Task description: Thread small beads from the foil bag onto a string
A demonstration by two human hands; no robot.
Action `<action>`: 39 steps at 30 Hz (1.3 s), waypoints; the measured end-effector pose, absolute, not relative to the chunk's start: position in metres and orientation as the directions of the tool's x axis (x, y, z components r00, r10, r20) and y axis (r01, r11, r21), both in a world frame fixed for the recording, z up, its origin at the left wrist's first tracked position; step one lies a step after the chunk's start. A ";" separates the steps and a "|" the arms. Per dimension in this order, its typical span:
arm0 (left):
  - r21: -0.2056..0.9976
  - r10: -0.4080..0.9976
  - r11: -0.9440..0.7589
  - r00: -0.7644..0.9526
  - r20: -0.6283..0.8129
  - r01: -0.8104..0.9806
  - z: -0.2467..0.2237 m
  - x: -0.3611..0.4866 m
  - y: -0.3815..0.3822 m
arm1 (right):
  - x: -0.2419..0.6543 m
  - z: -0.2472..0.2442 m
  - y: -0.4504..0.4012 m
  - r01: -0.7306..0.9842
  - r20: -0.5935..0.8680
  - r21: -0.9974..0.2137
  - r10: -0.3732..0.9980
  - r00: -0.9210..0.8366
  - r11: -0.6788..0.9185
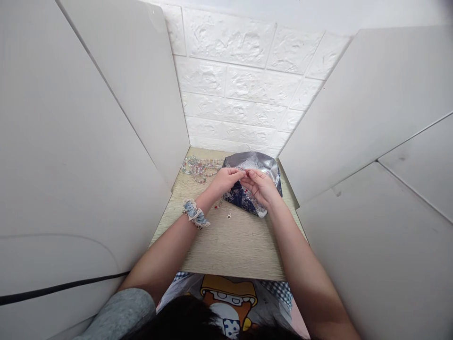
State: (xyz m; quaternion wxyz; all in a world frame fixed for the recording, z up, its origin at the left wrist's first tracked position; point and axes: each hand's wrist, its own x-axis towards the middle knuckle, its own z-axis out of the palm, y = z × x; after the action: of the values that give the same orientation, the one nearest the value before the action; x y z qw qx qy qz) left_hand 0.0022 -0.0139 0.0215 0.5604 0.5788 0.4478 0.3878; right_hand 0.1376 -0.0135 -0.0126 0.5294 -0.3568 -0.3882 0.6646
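On the narrow table [226,245], between white panels, sits one silver bag [253,165] with a dark patterned lower part, one heap of beads [200,168] to its left, and one tiny loose bead [229,216]. Both hands meet over the bag. Left hand [226,181] and right hand [261,186] have fingertips pinched together on something too small to identify. One scrunchie [194,212] circles the left wrist.
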 end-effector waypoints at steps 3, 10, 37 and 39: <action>0.997 0.954 0.022 0.297 -0.041 0.068 0.021 0.003 -0.013 | 0.137 -0.014 -0.013 -0.462 -0.056 -0.876 0.981 -0.186 -0.138; 0.994 0.964 -0.012 0.267 -0.016 0.105 0.018 0.002 -0.011 | 0.135 -0.016 -0.013 -0.499 -0.063 -0.852 0.977 -0.205 -0.160; 0.998 0.959 0.032 0.280 -0.045 0.049 0.014 0.002 -0.011 | 0.133 -0.013 -0.013 -0.316 -0.067 -0.943 0.990 -0.126 -0.104; 0.998 0.956 0.065 0.284 -0.069 0.023 0.014 0.001 -0.011 | 0.133 -0.011 -0.014 -0.227 -0.039 -0.972 0.995 -0.088 -0.058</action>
State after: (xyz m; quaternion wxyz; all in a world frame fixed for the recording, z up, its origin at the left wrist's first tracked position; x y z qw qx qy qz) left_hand 0.0009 -0.0112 0.0136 0.5799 0.5529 0.4429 0.4022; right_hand 0.1327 -0.0140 -0.0107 0.5207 -0.4299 -0.4469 0.5868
